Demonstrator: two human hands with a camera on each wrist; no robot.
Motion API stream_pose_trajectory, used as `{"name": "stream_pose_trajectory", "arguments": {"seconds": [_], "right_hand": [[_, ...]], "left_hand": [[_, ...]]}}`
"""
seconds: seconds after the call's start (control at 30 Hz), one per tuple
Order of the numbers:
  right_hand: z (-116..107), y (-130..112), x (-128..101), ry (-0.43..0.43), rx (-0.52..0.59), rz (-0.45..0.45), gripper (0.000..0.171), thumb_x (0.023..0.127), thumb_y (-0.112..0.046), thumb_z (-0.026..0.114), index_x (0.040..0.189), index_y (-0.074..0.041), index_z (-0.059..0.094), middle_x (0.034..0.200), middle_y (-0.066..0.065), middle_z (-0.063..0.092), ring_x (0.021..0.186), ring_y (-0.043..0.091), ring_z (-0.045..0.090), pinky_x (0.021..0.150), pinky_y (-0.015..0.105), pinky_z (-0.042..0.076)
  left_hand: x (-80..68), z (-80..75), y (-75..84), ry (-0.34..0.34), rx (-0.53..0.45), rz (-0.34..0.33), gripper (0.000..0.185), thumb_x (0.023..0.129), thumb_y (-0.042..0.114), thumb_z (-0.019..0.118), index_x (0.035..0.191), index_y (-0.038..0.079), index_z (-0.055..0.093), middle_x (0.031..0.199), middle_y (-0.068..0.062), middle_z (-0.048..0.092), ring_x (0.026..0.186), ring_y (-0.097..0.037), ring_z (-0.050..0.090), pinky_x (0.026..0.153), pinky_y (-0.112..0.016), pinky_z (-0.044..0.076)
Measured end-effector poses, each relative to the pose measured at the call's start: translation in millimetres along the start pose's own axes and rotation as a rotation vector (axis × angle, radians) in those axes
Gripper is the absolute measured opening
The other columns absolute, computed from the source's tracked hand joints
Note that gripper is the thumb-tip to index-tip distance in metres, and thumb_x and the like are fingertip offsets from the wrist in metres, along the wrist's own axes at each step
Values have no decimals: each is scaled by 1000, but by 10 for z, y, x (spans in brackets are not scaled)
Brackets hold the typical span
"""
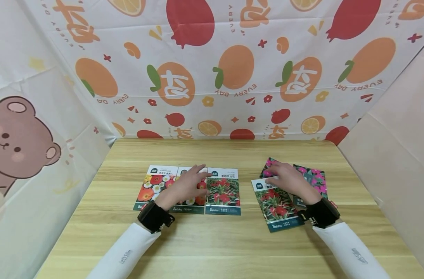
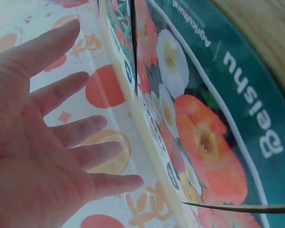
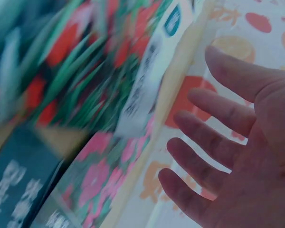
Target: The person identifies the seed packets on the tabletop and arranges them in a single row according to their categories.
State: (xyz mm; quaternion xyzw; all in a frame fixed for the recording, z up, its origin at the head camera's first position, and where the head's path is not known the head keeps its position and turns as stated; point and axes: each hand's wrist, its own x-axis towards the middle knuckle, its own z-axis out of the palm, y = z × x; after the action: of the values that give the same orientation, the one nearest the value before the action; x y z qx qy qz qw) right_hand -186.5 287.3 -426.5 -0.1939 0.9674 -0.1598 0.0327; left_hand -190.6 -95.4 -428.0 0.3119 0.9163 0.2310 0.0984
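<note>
Three flower seed packets lie side by side on the left: a poppy packet, a second poppy packet and a red-flower packet. My left hand hovers over the middle one, covering much of it, fingers spread and thumb toward the red-flower packet. On the right, my right hand is above another red-flower packet, which lies tilted and overlaps a pink-flower packet. A second pink-flower packet sits to its right. Both wrist views show extended, separated fingers holding nothing.
The packets are on a light wood table. A fruit-print cloth hangs at the table's back edge. A pale cloth with a printed bear stands at the left, and a plain pale cloth at the right.
</note>
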Motion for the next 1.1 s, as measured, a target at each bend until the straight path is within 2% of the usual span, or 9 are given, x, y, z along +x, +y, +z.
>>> {"name": "stream_pose_trajectory", "arguments": {"seconds": [0.13,0.23,0.33,0.43,0.57,0.67,0.83,0.97,1.1], "right_hand": [[6,119,-49,-43,12,-4,40,94,-24,79,127,-3,72,129,21,64,121,44,58,99,60,47],[32,162,-55,-64,10,2,42,92,-24,82,127,-4,72,131,22,62,125,46,54,104,63,43],[58,179,-53,-79,1,18,44,91,-25,83,128,-4,72,133,24,62,130,48,51,112,68,34],[81,184,-52,-81,-12,20,44,89,-23,84,126,-3,72,132,23,62,127,47,53,112,67,34],[98,187,-59,-56,-18,0,39,88,-20,85,121,-3,72,124,20,63,115,43,58,100,59,46],[97,186,-72,-22,-1,-19,30,88,-15,83,114,-4,72,117,16,63,106,37,60,92,52,50],[39,169,-71,-1,62,-44,12,93,-6,76,104,-6,71,105,7,62,90,23,56,82,42,47],[-52,138,-49,-58,151,-10,4,99,-4,69,102,-7,69,96,3,61,73,15,50,70,36,44],[-106,128,-55,-94,225,10,5,103,-5,63,106,-7,66,91,2,61,70,15,49,67,33,41]], "left_hand": [[-2,-17,-25,64,-11,7,51,98,23,75,144,5,60,158,-24,42,144,-44,42,113,-60,40],[-3,-29,-49,122,-38,-18,46,100,22,72,142,5,62,153,-21,48,139,-39,49,110,-54,45],[4,-37,-81,181,-80,-49,41,101,22,71,138,5,65,148,-18,54,136,-38,52,110,-55,45],[13,-38,-116,222,-109,-74,37,101,22,70,135,5,67,145,-17,57,135,-37,54,112,-56,43],[15,-36,-141,251,-122,-84,35,101,22,70,132,6,69,143,-15,59,133,-36,55,111,-55,44],[4,-38,-138,262,-126,-76,36,100,21,72,132,5,69,143,-16,59,132,-36,55,109,-55,46],[-10,-48,-124,279,-117,-81,36,98,20,74,131,5,69,143,-16,59,132,-38,55,109,-55,46],[-13,-55,-131,288,-109,-87,36,98,21,74,130,5,70,142,-16,59,131,-37,56,108,-55,47],[-22,-49,-140,304,-119,-81,34,99,23,73,129,6,70,140,-14,62,129,-35,58,107,-52,49]]}}
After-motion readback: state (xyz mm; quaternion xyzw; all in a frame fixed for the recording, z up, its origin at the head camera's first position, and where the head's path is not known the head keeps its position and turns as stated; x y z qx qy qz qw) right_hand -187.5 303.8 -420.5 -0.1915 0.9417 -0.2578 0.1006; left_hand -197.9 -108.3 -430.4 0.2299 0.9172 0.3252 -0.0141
